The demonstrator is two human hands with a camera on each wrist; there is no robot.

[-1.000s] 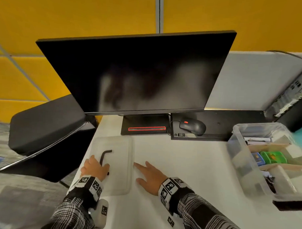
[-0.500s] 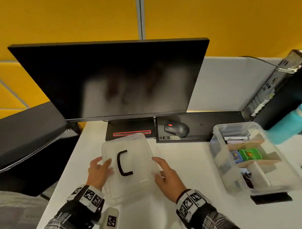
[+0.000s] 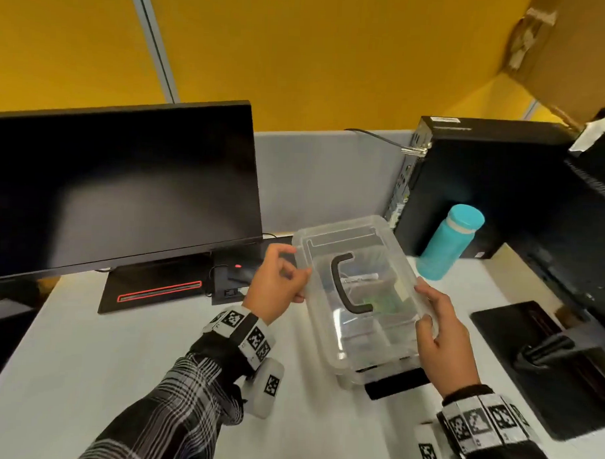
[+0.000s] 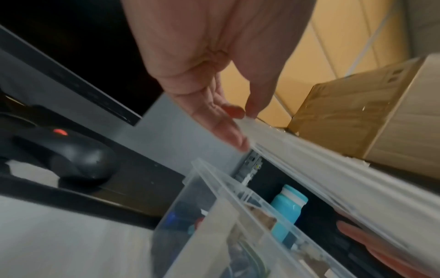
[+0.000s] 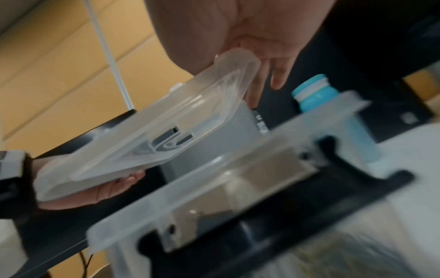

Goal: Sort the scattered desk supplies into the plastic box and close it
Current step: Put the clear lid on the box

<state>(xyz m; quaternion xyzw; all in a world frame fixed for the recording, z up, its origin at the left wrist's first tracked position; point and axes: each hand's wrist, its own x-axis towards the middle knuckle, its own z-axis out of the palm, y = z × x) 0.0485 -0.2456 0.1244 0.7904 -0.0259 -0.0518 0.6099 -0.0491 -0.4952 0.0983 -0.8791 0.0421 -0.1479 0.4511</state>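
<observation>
Both hands hold a clear plastic lid (image 3: 379, 263) with a black handle (image 3: 349, 282) just above the open clear plastic box (image 3: 371, 365). My left hand (image 3: 298, 273) pinches the lid's left edge; my right hand (image 3: 427, 309) grips its right edge. In the right wrist view the lid (image 5: 154, 146) is tilted and apart from the box rim (image 5: 214, 188). The left wrist view shows my fingers (image 4: 238, 139) at the lid's edge (image 4: 333, 178), with the box (image 4: 214, 206) below. Supplies and cardboard dividers show blurred through the lid. A black latch (image 3: 395, 383) is on the box's near end.
A black monitor (image 3: 124, 195) stands at the left with a mouse (image 3: 239, 273) behind my left hand. A teal bottle (image 3: 448, 248) and a computer tower (image 3: 484, 187) stand behind the box. Another monitor's base (image 3: 515, 367) lies at the right.
The lid lay on the desk at the left. Both hands took it by its edges, lifted it and carried it right, over the open box.
</observation>
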